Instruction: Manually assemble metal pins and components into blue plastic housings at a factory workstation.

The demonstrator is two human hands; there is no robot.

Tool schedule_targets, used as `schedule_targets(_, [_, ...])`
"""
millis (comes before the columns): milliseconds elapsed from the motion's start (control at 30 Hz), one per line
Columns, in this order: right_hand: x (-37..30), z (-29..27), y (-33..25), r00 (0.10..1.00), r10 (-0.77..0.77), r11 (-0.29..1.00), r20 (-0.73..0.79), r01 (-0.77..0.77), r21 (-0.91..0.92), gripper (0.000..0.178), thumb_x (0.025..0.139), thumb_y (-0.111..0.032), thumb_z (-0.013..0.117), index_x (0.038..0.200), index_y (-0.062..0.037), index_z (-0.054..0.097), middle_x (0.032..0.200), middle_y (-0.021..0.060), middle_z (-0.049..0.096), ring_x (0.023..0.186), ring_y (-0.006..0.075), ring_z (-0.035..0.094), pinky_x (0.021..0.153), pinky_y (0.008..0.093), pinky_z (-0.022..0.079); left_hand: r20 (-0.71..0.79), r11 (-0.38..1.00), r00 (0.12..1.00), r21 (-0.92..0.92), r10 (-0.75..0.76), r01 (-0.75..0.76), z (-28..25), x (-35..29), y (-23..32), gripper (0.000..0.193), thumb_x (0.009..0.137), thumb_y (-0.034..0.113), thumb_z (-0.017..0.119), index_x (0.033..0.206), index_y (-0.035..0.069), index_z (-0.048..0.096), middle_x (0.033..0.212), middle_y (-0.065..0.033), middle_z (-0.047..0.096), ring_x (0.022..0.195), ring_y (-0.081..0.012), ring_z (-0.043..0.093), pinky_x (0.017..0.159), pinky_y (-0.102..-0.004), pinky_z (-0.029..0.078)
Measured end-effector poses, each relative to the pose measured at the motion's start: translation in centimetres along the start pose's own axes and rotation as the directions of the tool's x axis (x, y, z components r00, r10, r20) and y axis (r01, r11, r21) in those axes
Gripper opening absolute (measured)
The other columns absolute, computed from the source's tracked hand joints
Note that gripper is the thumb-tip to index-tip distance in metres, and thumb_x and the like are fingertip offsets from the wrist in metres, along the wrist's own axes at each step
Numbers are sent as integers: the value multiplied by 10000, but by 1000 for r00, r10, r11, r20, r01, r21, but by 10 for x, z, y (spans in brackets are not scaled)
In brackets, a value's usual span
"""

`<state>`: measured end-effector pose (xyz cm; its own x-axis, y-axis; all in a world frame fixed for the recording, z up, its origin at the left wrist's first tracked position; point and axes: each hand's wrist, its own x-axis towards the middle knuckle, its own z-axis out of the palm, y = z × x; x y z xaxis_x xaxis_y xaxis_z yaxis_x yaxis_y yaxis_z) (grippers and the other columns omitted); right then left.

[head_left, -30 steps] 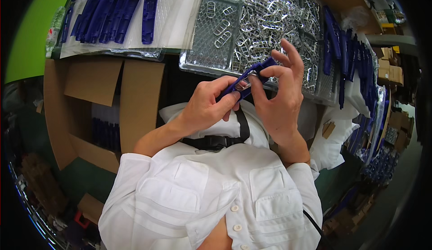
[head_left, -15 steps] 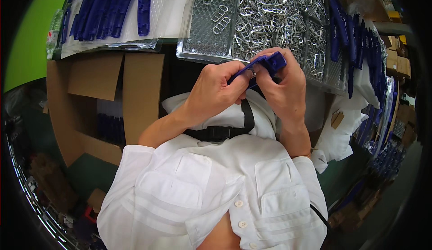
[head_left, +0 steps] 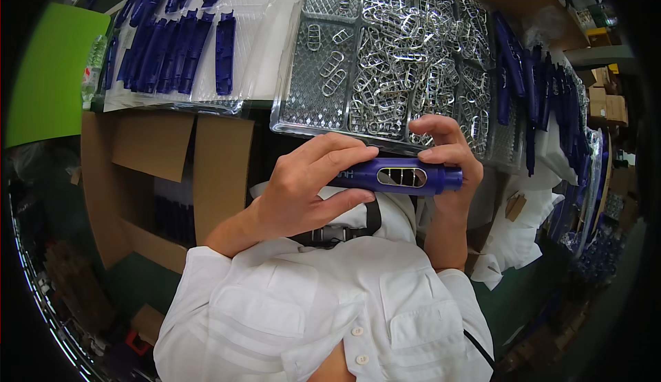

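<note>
Blue plastic oblong casing (head_left: 370, 175): left grip (head_left: 296, 184) is holding nine-o'clock end, right grip (head_left: 469, 168) holding three-o'clock end; clear plastic compartmented tray (head_left: 299, 103) with silver metal oval frames (head_left: 406, 58) sitting at twelve.

Workshop or factory, assembly station. Divided clear tray (head_left: 313, 112) full of loose identical metal frames (head_left: 403, 45); rows of matching blue plastic shells (head_left: 224, 55) on white sheeting (head_left: 267, 17) at left. Open cardboard box (head_left: 222, 182) below, brown cartons (head_left: 606, 107) stacked far right, green floor (head_left: 141, 279).
</note>
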<state>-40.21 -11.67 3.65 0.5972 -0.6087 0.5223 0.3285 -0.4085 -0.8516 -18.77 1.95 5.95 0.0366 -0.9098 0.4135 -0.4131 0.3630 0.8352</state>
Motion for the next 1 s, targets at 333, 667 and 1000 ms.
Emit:
schedule_targets(333, [10,-10,17,999,26,1000,-27,-26,3,318,763,-74,837,1062,-24,743,1236,267,663,1133,370,666,965,457,537,-74,1000,997,-11,-11,10,5,10,-11,547,752,116,914,1230,0,676,1091,-166,727,947,-298,727,796,-357,602])
schedule_targets(667, [-3,-31,8,949,168,964,-268,-215,-155,205,871,59,710,1073,23,708,1239,190,674,1119,266,662,965,353,530,-136,970,973,128,-187,204,-47,78,-34,409,845,167,871,1188,24,699,988,-140,729,882,-196,712,787,-307,567])
schedule_targets(1000, [-22,-80,-5,777,303,853,-551,-480,-207,159,957,90,630,1084,38,711,1222,119,687,1011,143,667,895,262,530,-546,919,837,318,-22,231,-226,280,-229,471,1036,320,643,1360,-23,650,1305,-141,713,1234,-213,645,1075,-311,461])
